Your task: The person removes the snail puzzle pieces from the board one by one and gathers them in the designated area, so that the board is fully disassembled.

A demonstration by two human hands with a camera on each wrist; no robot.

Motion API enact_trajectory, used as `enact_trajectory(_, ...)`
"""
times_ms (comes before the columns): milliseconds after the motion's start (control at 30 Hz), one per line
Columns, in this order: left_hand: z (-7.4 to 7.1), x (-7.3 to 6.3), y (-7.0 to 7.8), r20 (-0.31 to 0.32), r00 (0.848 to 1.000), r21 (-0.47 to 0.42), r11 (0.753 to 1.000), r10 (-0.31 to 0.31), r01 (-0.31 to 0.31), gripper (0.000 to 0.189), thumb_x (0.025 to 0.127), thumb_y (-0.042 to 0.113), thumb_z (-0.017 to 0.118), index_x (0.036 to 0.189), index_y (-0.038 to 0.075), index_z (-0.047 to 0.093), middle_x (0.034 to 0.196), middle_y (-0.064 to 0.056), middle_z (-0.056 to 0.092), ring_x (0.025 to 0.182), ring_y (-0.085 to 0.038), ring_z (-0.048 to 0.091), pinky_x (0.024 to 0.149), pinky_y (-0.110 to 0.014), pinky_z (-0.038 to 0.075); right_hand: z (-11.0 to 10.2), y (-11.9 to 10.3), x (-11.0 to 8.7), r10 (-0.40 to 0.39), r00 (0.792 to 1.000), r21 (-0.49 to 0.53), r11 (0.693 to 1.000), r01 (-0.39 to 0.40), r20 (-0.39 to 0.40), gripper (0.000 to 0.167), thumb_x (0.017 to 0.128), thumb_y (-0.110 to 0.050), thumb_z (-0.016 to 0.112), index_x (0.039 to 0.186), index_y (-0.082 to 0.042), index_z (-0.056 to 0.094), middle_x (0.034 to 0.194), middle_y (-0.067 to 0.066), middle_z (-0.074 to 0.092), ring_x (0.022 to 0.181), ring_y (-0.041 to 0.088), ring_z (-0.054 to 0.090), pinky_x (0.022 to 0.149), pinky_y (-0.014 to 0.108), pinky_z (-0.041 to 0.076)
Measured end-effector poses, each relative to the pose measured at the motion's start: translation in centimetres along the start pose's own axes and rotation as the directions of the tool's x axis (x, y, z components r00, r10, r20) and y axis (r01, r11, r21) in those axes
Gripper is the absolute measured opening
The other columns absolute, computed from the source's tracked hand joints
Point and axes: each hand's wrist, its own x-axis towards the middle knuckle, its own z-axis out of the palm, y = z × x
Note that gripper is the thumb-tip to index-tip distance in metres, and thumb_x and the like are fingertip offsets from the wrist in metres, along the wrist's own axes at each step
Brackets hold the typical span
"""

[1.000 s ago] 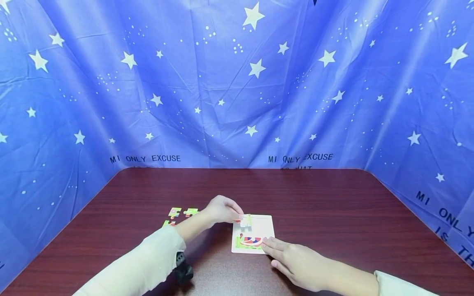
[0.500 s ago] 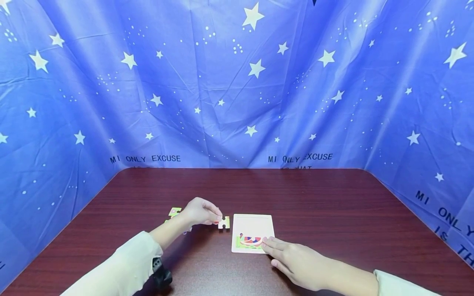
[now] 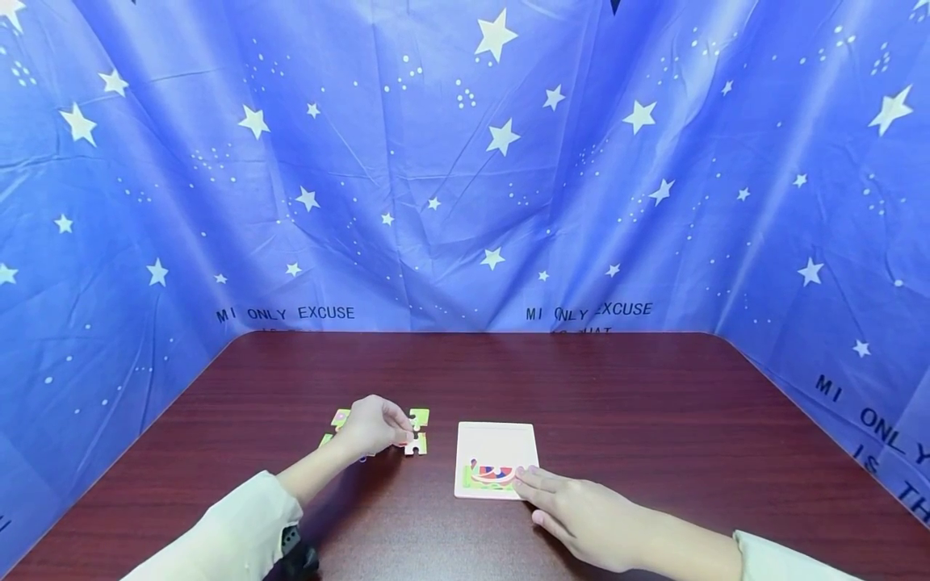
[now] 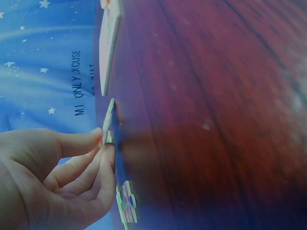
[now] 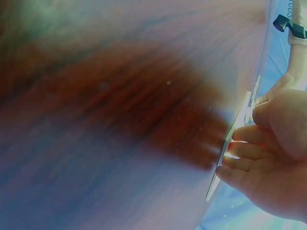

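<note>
Near the bench's front edge, left hand [image 3: 372,428] pinching a piece [image 3: 415,445] by its rim, right hand [image 3: 581,516] flat on the board [image 3: 497,440]: thin grip, could slip onto loose pieces [image 3: 419,417].

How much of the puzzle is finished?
Only a little. The white puzzle tray has a few pieces joined along its near edge; the rest is bare. The left hand pinches one piece on the table, beside another loose piece and more by the wrist. The right hand rests flat on the tray's corner. Most pieces remain.
</note>
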Motion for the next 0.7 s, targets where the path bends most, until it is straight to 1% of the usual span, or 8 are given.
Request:
enact_trajectory(67,0.02,-0.02,-0.21,-0.01,0.999,0.028,0.999,0.043,-0.042,0.008,0.072,0.007,0.078,0.068,0.009,0.072,0.06,0.0,0.07,0.047,-0.004,0.048,0.047,-0.019,0.039,-0.04,-0.02,0.0,0.001,1.0,0.0,1.0,-0.001,0.006,0.042,0.103,-0.026,0.041,0.139,-0.006,0.05,0.144,0.01,0.052,0.133,0.026,0.05,0.101,0.042,0.048)
enact_trajectory(167,0.05,0.06,-0.51,-0.006,0.994,0.056,0.993,0.106,-0.106,0.009,0.071,0.006,0.079,0.069,0.009,0.071,0.062,-0.001,0.07,0.052,-0.004,0.054,0.054,-0.022,0.045,-0.09,-0.03,0.0,0.0,1.0,0.004,1.0,0.0,0.007,0.042,0.103,-0.026,0.041,0.139,-0.005,0.049,0.144,0.01,0.052,0.133,0.026,0.05,0.101,0.042,0.048)
enact_trajectory(233,0.06,0.11,-0.65,0.005,0.989,0.073,0.987,0.145,-0.145,0.009,0.07,0.005,0.079,0.07,0.009,0.071,0.063,-0.001,0.07,0.057,-0.004,0.058,0.059,-0.023,0.048,-0.1,-0.03,-0.01,0.002,1.0,0.006,1.0,-0.002,0.007,0.042,0.103,-0.026,0.041,0.139,-0.005,0.049,0.144,0.01,0.051,0.133,0.026,0.05,0.102,0.042,0.048)
enact_trajectory(367,0.02,0.17,-0.78,0.049,0.978,0.097,0.973,0.204,-0.208,0.01,0.071,0.003,0.079,0.07,0.009,0.07,0.066,0.0,0.07,0.059,-0.005,0.06,0.06,-0.023,0.05,-0.1,-0.01,-0.02,0.0,1.0,0.012,1.0,0.0,0.002,0.042,0.103,-0.025,0.041,0.139,-0.005,0.05,0.144,0.01,0.052,0.133,0.026,0.05,0.102,0.042,0.048)
enact_trajectory(467,-0.02,0.17,-0.83,0.084,0.971,0.105,0.967,0.223,-0.231,0.01,0.074,0.004,0.078,0.07,0.01,0.07,0.068,0.001,0.071,0.061,-0.005,0.06,0.061,-0.024,0.05,-0.09,0.02,-0.02,-0.005,1.0,0.014,1.0,0.005,-0.003,0.042,0.103,-0.025,0.042,0.139,-0.005,0.05,0.144,0.009,0.052,0.133,0.026,0.05,0.102,0.042,0.048)
enact_trajectory(533,-0.11,0.09,-0.8,0.102,0.97,0.098,0.968,0.222,-0.232,0.01,0.075,0.004,0.077,0.07,0.01,0.07,0.069,0.001,0.071,0.062,-0.005,0.06,0.062,-0.024,0.05,-0.08,0.05,-0.01,-0.005,1.0,0.019,1.0,0.005,0.0,0.042,0.103,-0.025,0.041,0.139,-0.005,0.049,0.144,0.009,0.051,0.134,0.026,0.049,0.102,0.041,0.048)
enact_trajectory(633,-0.2,0.05,-0.82,0.108,0.969,0.09,0.969,0.222,-0.232,0.01,0.075,0.003,0.077,0.071,0.009,0.07,0.069,0.0,0.071,0.062,-0.005,0.06,0.061,-0.024,0.05,-0.05,0.07,0.01,0.001,1.0,0.027,1.0,-0.001,0.009,0.043,0.103,-0.026,0.041,0.139,-0.005,0.049,0.145,0.009,0.051,0.134,0.026,0.049,0.102,0.042,0.047)
enact_trajectory(700,-0.23,0.04,-0.77,0.098,0.969,0.083,0.968,0.228,-0.237,0.01,0.074,0.003,0.078,0.071,0.008,0.07,0.069,-0.001,0.071,0.062,-0.006,0.061,0.06,-0.023,0.05,0.0,0.07,0.01,0.006,1.0,0.03,1.0,-0.007,0.014,0.043,0.103,-0.027,0.04,0.14,-0.006,0.049,0.145,0.009,0.05,0.134,0.026,0.049,0.103,0.042,0.047)
